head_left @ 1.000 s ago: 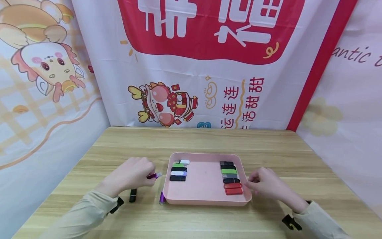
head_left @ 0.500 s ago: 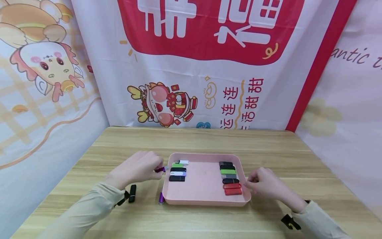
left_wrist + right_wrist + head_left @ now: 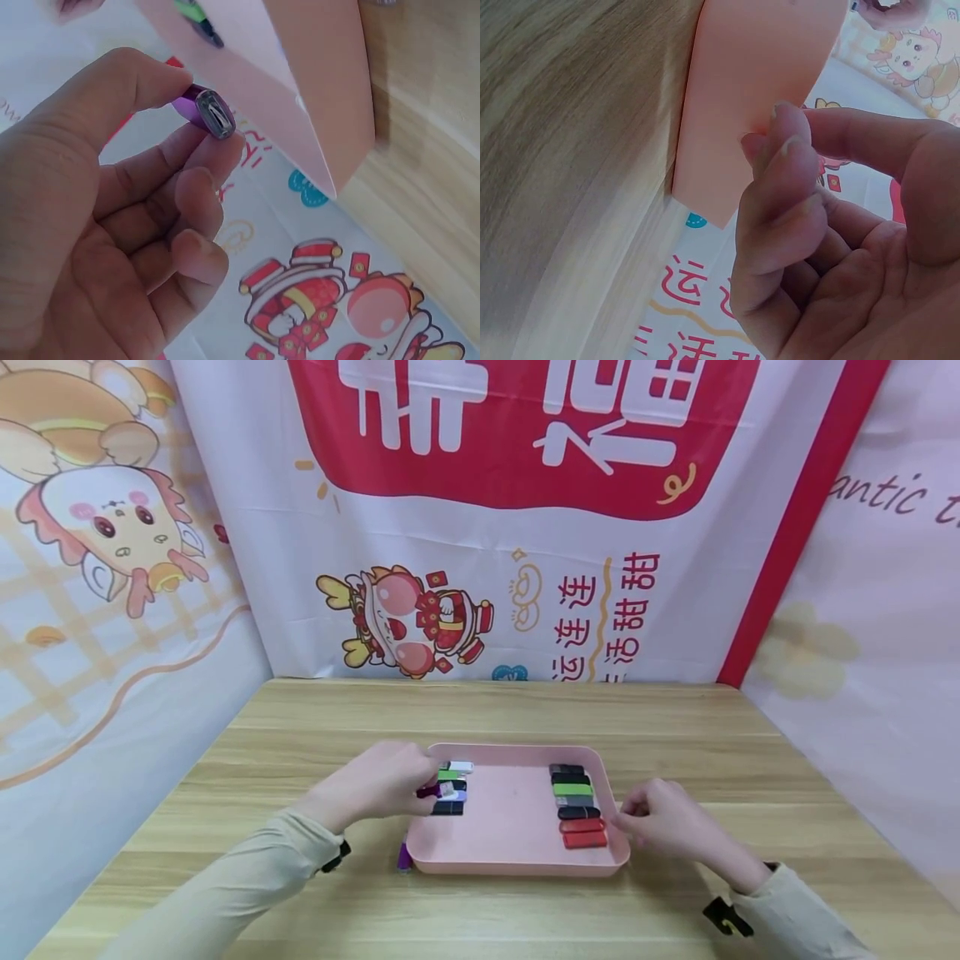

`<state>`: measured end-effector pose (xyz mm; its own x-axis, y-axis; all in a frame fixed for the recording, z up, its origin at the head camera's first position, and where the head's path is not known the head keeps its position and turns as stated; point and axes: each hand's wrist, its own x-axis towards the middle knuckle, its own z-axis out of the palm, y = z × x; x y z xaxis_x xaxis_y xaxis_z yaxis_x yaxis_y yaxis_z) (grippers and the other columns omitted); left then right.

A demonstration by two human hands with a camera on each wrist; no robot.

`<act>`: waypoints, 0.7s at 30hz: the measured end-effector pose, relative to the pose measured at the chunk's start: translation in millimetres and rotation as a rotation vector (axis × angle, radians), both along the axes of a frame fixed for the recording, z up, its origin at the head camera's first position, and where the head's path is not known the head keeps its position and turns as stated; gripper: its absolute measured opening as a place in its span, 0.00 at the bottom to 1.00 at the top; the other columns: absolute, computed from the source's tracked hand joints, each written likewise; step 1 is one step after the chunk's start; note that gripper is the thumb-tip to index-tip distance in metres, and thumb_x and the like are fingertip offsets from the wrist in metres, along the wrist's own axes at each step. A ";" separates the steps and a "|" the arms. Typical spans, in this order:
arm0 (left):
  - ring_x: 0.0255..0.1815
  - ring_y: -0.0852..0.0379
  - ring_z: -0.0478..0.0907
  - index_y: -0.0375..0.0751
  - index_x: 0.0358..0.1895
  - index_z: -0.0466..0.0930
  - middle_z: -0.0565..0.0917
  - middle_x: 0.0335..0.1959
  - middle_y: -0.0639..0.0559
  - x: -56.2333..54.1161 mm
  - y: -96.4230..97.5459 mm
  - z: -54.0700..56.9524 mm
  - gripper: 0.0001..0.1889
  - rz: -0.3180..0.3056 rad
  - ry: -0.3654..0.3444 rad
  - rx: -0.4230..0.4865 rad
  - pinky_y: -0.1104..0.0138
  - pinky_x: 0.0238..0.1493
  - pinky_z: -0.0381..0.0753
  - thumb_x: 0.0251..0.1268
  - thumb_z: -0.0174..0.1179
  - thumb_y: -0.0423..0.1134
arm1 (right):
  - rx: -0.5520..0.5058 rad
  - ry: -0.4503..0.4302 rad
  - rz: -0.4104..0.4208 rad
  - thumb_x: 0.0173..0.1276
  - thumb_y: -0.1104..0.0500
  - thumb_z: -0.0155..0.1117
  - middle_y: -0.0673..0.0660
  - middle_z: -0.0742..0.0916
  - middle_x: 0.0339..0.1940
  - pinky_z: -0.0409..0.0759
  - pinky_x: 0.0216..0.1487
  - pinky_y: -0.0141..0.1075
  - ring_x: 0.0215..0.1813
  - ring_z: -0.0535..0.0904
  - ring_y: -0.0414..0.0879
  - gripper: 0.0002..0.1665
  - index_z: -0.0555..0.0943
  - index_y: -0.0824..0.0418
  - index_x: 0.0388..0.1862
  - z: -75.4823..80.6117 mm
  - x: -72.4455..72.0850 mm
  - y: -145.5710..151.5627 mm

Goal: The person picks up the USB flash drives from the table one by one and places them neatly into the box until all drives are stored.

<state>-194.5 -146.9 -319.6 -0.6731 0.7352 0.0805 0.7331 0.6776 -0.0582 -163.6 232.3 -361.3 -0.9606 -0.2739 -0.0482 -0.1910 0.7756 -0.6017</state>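
Observation:
My left hand (image 3: 386,783) pinches a purple USB flash drive (image 3: 196,111) between thumb and fingertips, its metal plug end pointing out. In the head view it hangs over the left part of a pink tray (image 3: 517,868), overlapping the left row of flash drives. That row includes a white flash drive (image 3: 461,767) and a black flash drive (image 3: 448,808). My right hand (image 3: 663,818) holds the tray's right rim, thumb and fingertips on its wall (image 3: 735,97), other fingers curled.
Along the tray's right side lies another row, with a green flash drive (image 3: 573,789) and a red flash drive (image 3: 585,840). A second purple flash drive (image 3: 405,857) lies on the wooden table (image 3: 525,918) beside the tray's left front corner. Printed cloth (image 3: 285,527) hangs behind.
My left hand has moved right with the purple flash drive, from beside the tray to over its left row. The black flash drive on the table is now hidden behind the left arm.

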 end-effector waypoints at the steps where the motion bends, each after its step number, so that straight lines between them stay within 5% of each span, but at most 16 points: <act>1: 0.19 0.63 0.65 0.47 0.27 0.75 0.69 0.19 0.60 -0.2 2.8 -1.2 0.11 -0.001 -0.003 -0.017 0.70 0.21 0.66 0.56 0.70 0.43 | 0.000 0.006 0.004 0.64 0.58 0.69 0.50 0.80 0.17 0.72 0.22 0.34 0.21 0.75 0.43 0.10 0.83 0.57 0.24 0.2 0.0 -0.1; 8: 0.19 0.63 0.64 0.49 0.20 0.72 0.68 0.19 0.60 -5.4 18.0 -13.7 0.15 -0.034 0.019 -0.135 0.70 0.20 0.66 0.54 0.70 0.45 | 0.007 -0.013 -0.020 0.64 0.57 0.70 0.51 0.81 0.18 0.73 0.22 0.35 0.22 0.75 0.43 0.09 0.83 0.57 0.24 0.9 1.2 -1.6; 21: 0.17 0.63 0.60 0.52 0.15 0.64 0.65 0.13 0.61 -10.0 29.1 -35.8 0.19 -0.074 0.048 -0.187 0.69 0.23 0.62 0.52 0.67 0.37 | -0.015 -0.009 0.007 0.64 0.57 0.70 0.51 0.81 0.18 0.72 0.21 0.34 0.21 0.75 0.43 0.09 0.83 0.57 0.25 0.1 0.8 -0.1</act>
<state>-204.5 -117.8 -355.4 -0.6152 0.7878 -0.0317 0.7740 0.5959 -0.2140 -162.8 232.2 -361.2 -0.9582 -0.2811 -0.0526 -0.1907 0.7652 -0.6149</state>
